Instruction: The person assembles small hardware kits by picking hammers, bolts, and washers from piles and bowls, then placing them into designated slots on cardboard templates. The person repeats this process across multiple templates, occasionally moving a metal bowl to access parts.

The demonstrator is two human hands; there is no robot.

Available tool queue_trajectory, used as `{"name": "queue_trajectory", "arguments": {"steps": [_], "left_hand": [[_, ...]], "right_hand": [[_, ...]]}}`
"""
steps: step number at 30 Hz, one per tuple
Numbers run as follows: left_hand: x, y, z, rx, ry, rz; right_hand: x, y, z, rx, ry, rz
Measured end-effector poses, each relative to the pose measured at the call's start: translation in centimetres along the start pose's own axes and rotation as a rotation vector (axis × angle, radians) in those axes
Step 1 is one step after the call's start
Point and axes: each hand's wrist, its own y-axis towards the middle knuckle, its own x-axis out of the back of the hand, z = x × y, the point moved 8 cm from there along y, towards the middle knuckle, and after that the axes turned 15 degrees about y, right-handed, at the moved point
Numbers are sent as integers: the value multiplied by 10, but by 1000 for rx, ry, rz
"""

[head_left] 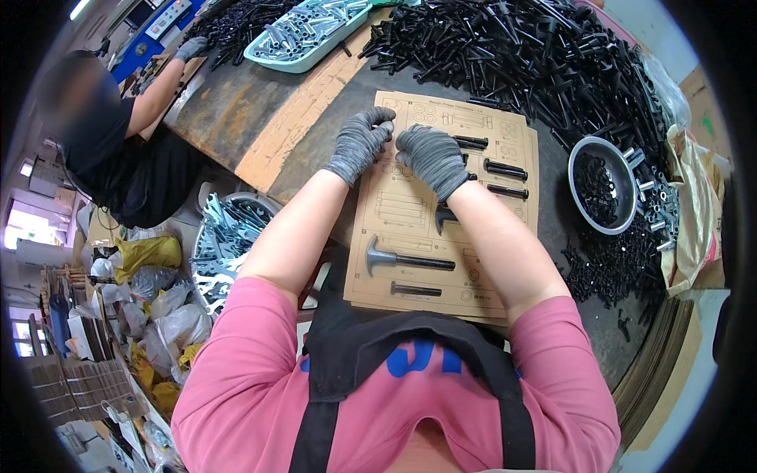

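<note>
Both my hands wear grey knit gloves and meet over a printed brown cardboard sheet [410,213] on the worktable. My left hand [361,142] has curled fingers touching my right hand [432,158] above the sheet's upper middle; what they pinch between them is hidden. On the sheet lie black bolts [505,169] at the right, a grey hammer-shaped tool [402,258] and a black bolt [415,290] near me. A dark wrench end [443,217] shows under my right wrist.
A big heap of black bolts [536,55] fills the far table. A metal bowl [601,188] of small black parts stands at right, a teal tray [303,35] of silver parts at the back. Another person [102,134] in black works at left, a bin of wrenches [229,236] below.
</note>
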Motion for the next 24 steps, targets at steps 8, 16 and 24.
{"name": "queue_trajectory", "arguments": {"steps": [8, 16, 24], "left_hand": [[-5, -23, -2, -139, 375, 136], [-46, -14, -34, -282, 803, 200], [-47, -10, -31, -303, 756, 167]], "right_hand": [[16, -12, -32, -172, 63, 13], [-6, -6, -55, -338, -160, 174], [3, -7, -49, -255, -143, 107]]}}
